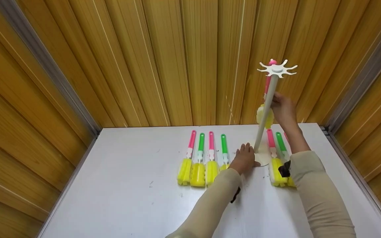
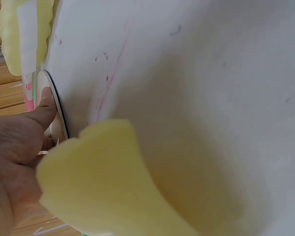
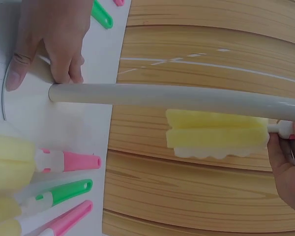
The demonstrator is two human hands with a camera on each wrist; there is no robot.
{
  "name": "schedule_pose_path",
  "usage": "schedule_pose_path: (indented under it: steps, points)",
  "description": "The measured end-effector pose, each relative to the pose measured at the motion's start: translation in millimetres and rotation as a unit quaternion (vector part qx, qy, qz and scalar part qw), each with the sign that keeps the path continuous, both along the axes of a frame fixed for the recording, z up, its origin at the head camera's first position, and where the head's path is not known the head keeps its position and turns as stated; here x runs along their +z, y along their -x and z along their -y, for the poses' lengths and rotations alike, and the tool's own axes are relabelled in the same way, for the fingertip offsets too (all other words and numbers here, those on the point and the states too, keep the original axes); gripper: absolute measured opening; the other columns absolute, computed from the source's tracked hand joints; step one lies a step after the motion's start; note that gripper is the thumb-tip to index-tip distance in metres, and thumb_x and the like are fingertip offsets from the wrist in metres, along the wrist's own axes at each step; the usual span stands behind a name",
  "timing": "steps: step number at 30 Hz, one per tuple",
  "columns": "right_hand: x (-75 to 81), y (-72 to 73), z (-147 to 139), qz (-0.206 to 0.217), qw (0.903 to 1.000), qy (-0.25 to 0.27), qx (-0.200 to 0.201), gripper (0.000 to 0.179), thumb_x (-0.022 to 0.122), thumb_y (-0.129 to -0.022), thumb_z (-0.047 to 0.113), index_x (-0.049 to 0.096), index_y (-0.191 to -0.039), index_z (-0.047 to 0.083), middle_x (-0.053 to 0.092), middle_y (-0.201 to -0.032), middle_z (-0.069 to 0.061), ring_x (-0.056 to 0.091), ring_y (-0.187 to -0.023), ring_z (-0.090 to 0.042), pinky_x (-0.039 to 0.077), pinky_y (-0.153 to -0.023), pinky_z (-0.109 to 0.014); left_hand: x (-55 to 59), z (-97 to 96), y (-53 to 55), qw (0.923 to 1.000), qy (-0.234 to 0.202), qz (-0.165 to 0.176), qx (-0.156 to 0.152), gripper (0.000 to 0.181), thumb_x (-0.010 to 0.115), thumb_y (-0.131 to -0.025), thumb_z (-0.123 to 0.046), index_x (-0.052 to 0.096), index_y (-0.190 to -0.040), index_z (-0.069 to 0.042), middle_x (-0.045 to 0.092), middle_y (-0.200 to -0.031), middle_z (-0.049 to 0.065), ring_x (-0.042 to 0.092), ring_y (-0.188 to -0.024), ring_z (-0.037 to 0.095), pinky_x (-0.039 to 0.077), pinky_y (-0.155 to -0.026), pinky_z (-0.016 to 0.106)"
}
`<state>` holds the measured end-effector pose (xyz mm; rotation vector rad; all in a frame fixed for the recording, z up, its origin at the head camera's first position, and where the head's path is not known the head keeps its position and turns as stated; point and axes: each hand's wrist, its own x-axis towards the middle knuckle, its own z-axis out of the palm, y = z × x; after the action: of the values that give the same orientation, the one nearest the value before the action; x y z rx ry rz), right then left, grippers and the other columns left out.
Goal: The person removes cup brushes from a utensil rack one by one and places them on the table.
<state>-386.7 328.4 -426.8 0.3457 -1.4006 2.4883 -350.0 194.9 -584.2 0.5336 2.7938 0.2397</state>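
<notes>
A white stand (image 1: 266,114) has a round base (image 1: 262,159), a slim pole and a ring of curved hooks (image 1: 277,68) on top. My left hand (image 1: 243,158) rests on the base with extended fingers; its thumb lies on the base in the left wrist view. Behind the pole, my right hand (image 1: 284,110) pinches a pink-handled sponge brush (image 3: 219,132) at its white neck. That brush hangs sponge down, its handle end poking up among the hooks. Whether the handle is caught on a hook, I cannot tell.
Left of the stand, several sponge brushes (image 1: 197,173) with pink or green handles lie in a row on the white table (image 1: 127,185). More brushes (image 1: 278,175) lie to its right, partly behind my right sleeve. A wood-patterned wall (image 1: 164,66) closes the back.
</notes>
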Motion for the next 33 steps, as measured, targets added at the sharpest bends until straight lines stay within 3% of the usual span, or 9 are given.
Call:
schedule_pose_path:
  steps: [2, 4, 5, 7, 10, 11, 13, 20, 33]
  points:
    - [1.6, -3.2, 1, 0.009, 0.9994, -0.028, -0.02, 0.043, 0.034, -0.108, -0.005, 0.076, -0.105, -0.002, 0.073, -0.086, -0.004, 0.065, -0.082, -0.017, 0.053, -0.084, -0.024, 0.8, 0.0, -0.8, 1.0, 0.001, -0.005, -0.003, 0.078, 0.057, -0.097, -0.053, 0.031, -0.16, -0.015, 0.024, -0.168, -0.003, 0.02, -0.155, 0.015, 0.023, -0.124, 0.033]
    - [2.0, -6.4, -1, 0.018, 0.9884, -0.136, -0.067, 0.032, 0.042, -0.107, -0.004, 0.072, -0.116, -0.005, 0.072, -0.094, -0.004, 0.064, -0.088, -0.015, 0.053, -0.085, -0.023, 1.4, 0.1, -1.5, 1.0, 0.0, -0.004, -0.001, 0.078, 0.058, -0.098, -0.053, 0.031, -0.16, -0.015, 0.024, -0.168, -0.003, 0.02, -0.155, 0.015, 0.023, -0.124, 0.033]
    - [2.0, -8.0, -2, 0.021, 0.9717, -0.214, -0.097, 0.028, 0.046, -0.106, -0.002, 0.07, -0.121, -0.005, 0.073, -0.099, -0.005, 0.065, -0.093, -0.015, 0.054, -0.087, -0.022, 1.6, 0.2, -1.8, 1.0, 0.0, -0.003, 0.0, 0.078, 0.058, -0.097, -0.053, 0.031, -0.16, -0.016, 0.024, -0.168, -0.004, 0.02, -0.155, 0.015, 0.023, -0.124, 0.033]
    - [2.1, -10.4, -5, 0.024, 0.9243, -0.351, -0.148, 0.03, 0.054, -0.104, 0.002, 0.065, -0.131, -0.004, 0.072, -0.109, -0.01, 0.066, -0.103, -0.018, 0.054, -0.096, -0.027, 2.8, 0.7, -2.9, 1.0, -0.002, 0.001, 0.002, 0.078, 0.058, -0.098, -0.052, 0.031, -0.161, -0.016, 0.023, -0.168, -0.004, 0.019, -0.155, 0.015, 0.022, -0.124, 0.032]
    - [2.6, -13.4, -8, 0.028, 0.865, -0.466, -0.185, 0.033, 0.059, -0.103, 0.008, 0.064, -0.136, 0.003, 0.07, -0.122, -0.017, 0.066, -0.116, -0.027, 0.052, -0.104, -0.043, 4.7, 1.2, -4.3, 0.9999, -0.012, 0.011, 0.006, 0.078, 0.059, -0.097, -0.051, 0.029, -0.161, -0.017, 0.022, -0.168, -0.005, 0.017, -0.155, 0.014, 0.021, -0.124, 0.032]
    - [3.0, -14.4, -9, 0.03, 0.8565, -0.479, -0.189, 0.034, 0.06, -0.103, 0.01, 0.064, -0.136, 0.005, 0.069, -0.125, -0.019, 0.065, -0.118, -0.031, 0.05, -0.105, -0.048, 5.1, 1.4, -5.0, 0.9998, -0.013, 0.011, 0.006, 0.078, 0.059, -0.097, -0.051, 0.029, -0.161, -0.017, 0.022, -0.168, -0.005, 0.017, -0.155, 0.014, 0.021, -0.124, 0.031]
    - [3.5, -15.5, -10, 0.035, 0.8554, -0.482, -0.187, 0.034, 0.059, -0.104, 0.012, 0.064, -0.137, 0.006, 0.068, -0.126, -0.02, 0.064, -0.118, -0.033, 0.05, -0.105, -0.05, 5.2, 1.5, -5.0, 0.9997, -0.018, 0.012, 0.006, 0.078, 0.059, -0.097, -0.051, 0.029, -0.161, -0.017, 0.021, -0.168, -0.004, 0.017, -0.155, 0.014, 0.021, -0.124, 0.031]
    - [7.6, -14.8, -12, 0.011, 0.8436, -0.494, -0.209, 0.035, 0.057, -0.104, 0.007, 0.063, -0.138, 0.004, 0.07, -0.119, -0.02, 0.064, -0.098, -0.014, 0.049, -0.081, -0.012, 1.6, 0.8, -0.9, 0.9998, -0.018, 0.012, 0.003, 0.079, 0.059, -0.097, -0.052, 0.029, -0.161, -0.017, 0.021, -0.169, -0.004, 0.017, -0.155, 0.014, 0.021, -0.124, 0.031]
    - [13.7, -14.9, -15, -0.017, 0.8254, -0.514, -0.232, 0.036, 0.058, -0.102, 0.002, 0.06, -0.138, -0.003, 0.07, -0.114, -0.024, 0.063, -0.091, -0.025, 0.044, -0.07, -0.006, -2.4, 0.0, 3.1, 0.9999, 0.007, 0.003, -0.01, 0.079, 0.056, -0.098, -0.054, 0.029, -0.161, -0.016, 0.022, -0.168, -0.003, 0.017, -0.155, 0.015, 0.023, -0.124, 0.034]
